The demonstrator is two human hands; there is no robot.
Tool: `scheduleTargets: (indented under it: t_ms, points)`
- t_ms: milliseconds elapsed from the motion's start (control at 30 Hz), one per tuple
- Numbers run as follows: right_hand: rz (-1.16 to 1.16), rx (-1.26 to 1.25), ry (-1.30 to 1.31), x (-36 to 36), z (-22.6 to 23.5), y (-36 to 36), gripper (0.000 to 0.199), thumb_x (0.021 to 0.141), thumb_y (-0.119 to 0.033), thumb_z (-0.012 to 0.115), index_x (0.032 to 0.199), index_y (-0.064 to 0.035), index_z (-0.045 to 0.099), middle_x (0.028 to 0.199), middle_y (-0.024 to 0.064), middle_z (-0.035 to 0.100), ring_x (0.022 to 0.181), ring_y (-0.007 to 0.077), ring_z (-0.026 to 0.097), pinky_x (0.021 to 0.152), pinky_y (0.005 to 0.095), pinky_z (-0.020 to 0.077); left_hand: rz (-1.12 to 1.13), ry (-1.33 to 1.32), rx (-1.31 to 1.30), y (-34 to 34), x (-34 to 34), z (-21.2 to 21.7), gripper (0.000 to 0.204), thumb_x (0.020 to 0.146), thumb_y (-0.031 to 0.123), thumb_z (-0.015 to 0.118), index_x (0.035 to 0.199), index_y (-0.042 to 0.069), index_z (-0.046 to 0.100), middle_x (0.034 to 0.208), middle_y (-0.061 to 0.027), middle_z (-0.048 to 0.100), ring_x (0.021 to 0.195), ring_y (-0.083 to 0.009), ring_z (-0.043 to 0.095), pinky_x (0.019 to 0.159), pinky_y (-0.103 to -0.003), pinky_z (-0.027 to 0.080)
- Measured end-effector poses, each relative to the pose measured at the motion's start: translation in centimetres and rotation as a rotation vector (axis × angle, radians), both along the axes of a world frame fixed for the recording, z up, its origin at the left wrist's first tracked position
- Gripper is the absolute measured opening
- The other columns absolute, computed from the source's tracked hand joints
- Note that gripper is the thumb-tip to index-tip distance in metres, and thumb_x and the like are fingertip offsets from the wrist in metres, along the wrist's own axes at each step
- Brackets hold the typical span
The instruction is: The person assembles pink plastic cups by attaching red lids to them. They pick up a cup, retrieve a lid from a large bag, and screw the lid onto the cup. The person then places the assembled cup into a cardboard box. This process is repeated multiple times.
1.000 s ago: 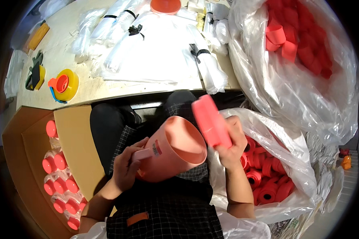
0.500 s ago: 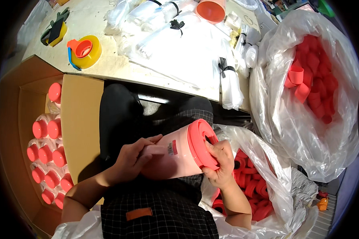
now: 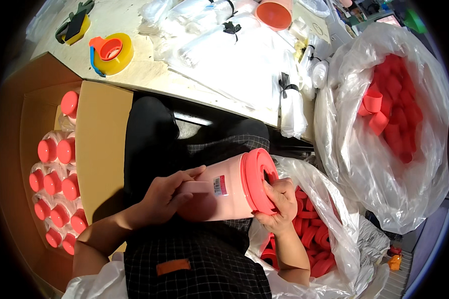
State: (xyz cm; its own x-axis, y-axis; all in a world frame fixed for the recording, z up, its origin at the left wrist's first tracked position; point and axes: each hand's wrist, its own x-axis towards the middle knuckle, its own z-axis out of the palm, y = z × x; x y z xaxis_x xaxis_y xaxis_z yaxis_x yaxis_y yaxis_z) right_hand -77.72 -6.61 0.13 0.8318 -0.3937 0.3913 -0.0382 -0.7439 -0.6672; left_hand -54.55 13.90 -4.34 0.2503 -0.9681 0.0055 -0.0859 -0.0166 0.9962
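Note:
A pink translucent jug (image 3: 237, 199) with a small barcode label lies tilted across my lap, its top toward the right. My left hand (image 3: 162, 197) is closed around its handle (image 3: 194, 187), near the base at the left. At the other end sits a coral-red lid (image 3: 258, 172) with a dark opening in it. My right hand (image 3: 278, 204) grips the lid's rim, thumb on the top face and fingers curled beneath. The inside of the jug is hidden.
At left, a cardboard box (image 3: 105, 134) holds several red-capped bottles (image 3: 55, 182). Two plastic-lined bags of red parts (image 3: 391, 109) stand at right. On the table are rolled clear bags (image 3: 219, 50), an orange cup (image 3: 274, 16), yellow tape (image 3: 122, 57) and a red scoop-like piece (image 3: 107, 47).
The whole view has shifted slightly. My left hand stays on the handle and my right hand on the lid, the right thumb a little lower on its face.

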Motion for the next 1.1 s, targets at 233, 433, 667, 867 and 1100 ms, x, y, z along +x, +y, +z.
scheduleTargets:
  t_ms: [233,433,667,867,1100]
  points:
    - [-0.179,0.099,0.113,1.1,0.7,1.1,0.057,0.085,-0.037,0.074,0.126,0.0015,0.065,0.086,0.0084,0.053,0.079,0.0232,0.051,0.072,0.0343,0.0422,-0.047,-0.167,0.146,0.2,-2.7,1.2,0.031,0.094,0.009,0.062,0.122,-0.001,0.054,0.142,-0.0271,0.052,0.116,-0.0338,0.065,0.094,-0.04,0.053]
    - [-0.104,0.002,0.39,2.8,4.2,0.4,0.068,0.075,-0.037,0.08,0.13,-0.0014,0.063,0.082,0.0087,0.049,0.078,0.0244,0.051,0.071,0.0365,0.0428,-0.012,0.029,0.064,0.6,-0.9,-2.6,0.051,0.089,0.019,0.073,0.133,0.003,0.052,0.127,-0.0267,0.062,0.098,-0.0299,0.073,0.078,-0.037,0.061]
    - [-0.208,0.13,0.352,4.4,2.8,-1.0,0.053,0.081,-0.027,0.077,0.122,0.0037,0.065,0.081,0.0133,0.046,0.074,0.0278,0.048,0.067,0.0373,0.0414,-0.081,-0.527,0.086,0.3,-3.5,0.9,0.068,0.083,0.019,0.077,0.141,0.007,0.045,0.152,-0.0233,0.041,0.105,-0.0334,0.069,0.079,-0.04,0.06]
    - [-0.278,0.205,0.303,4.5,1.9,-1.4,0.043,0.077,-0.018,0.079,0.116,-0.0017,0.07,0.08,0.0075,0.049,0.074,0.0228,0.049,0.068,0.0346,0.0418,0.027,-0.482,-0.009,-0.1,-3.8,0.4,0.061,0.092,0.021,0.067,0.141,-0.001,0.039,0.124,-0.025,0.058,0.09,-0.0371,0.072,0.072,-0.039,0.06]
    - [-0.17,0.207,0.301,4.7,2.9,-1.8,0.051,0.07,-0.019,0.086,0.116,-0.0021,0.072,0.089,0.009,0.057,0.078,0.0234,0.055,0.07,0.034,0.0465,0.052,-0.215,0.155,0.6,-2.3,-0.5,0.062,0.092,0.013,0.065,0.146,0.004,0.036,0.139,-0.0258,0.054,0.108,-0.0385,0.068,0.084,-0.042,0.059]
